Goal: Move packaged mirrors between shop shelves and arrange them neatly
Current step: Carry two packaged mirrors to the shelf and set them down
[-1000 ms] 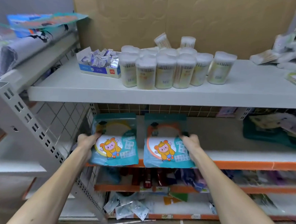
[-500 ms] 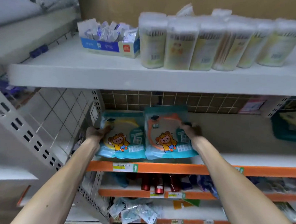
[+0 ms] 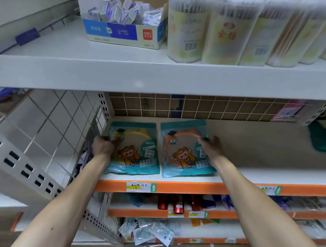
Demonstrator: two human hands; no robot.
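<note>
Two teal packaged mirrors lie side by side on the orange-edged shelf (image 3: 268, 190). The left one, a yellow-rimmed mirror pack (image 3: 135, 150), sits against the shelf's left end, and my left hand (image 3: 104, 145) grips its left edge. The right one, an orange-rimmed mirror pack (image 3: 185, 149), is a little further back, and my right hand (image 3: 211, 145) grips its right edge near the top. Both packs rest flat on the shelf, with a narrow gap between them.
Above is a white shelf (image 3: 104, 72) with a blue box of small packets (image 3: 122, 25) and several cotton-swab tubs (image 3: 221, 27). A wire grid (image 3: 197, 108) backs the mirror shelf. A teal item (image 3: 321, 138) sits far right. Lower shelves hold red bottles (image 3: 178, 204) and loose packets (image 3: 147, 233).
Both hands have pushed the two mirror packs from the shelf's front edge further in, onto the shelf. The camera has come closer and lower.
</note>
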